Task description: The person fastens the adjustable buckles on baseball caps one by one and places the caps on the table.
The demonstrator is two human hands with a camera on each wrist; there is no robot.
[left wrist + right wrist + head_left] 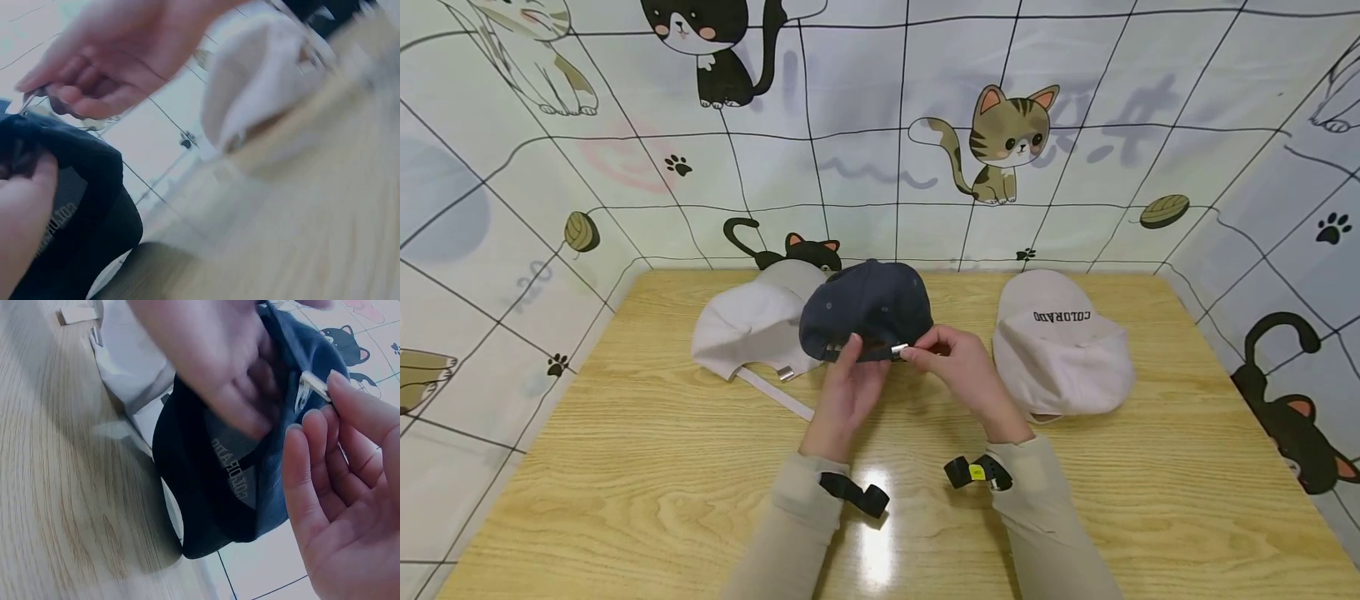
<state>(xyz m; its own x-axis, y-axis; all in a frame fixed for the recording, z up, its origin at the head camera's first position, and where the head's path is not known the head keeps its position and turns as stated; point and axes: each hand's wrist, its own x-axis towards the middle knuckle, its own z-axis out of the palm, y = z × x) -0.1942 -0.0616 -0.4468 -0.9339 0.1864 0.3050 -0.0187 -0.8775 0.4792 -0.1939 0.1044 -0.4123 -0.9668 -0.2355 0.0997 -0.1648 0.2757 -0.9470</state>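
A navy baseball cap (872,300) is held above the table, with its back opening facing me. My left hand (850,400) grips its back edge, the thumb outside and the other fingers inside the cap. At the right end of that opening is a metal buckle (898,351) on the back strap. My right hand (962,367) pinches the strap at this buckle with thumb and forefinger. In the right wrist view, faint mirrored lettering shows inside the navy cap (181,444). The left wrist view is blurred.
On the wooden table (625,467), a white cap (745,325) lies at the left with its strap (775,394) hanging loose from its metal buckle. A pale cap marked COLORADO (1060,358) lies at the right. Cat-patterned sheeting (865,167) walls the back and sides.
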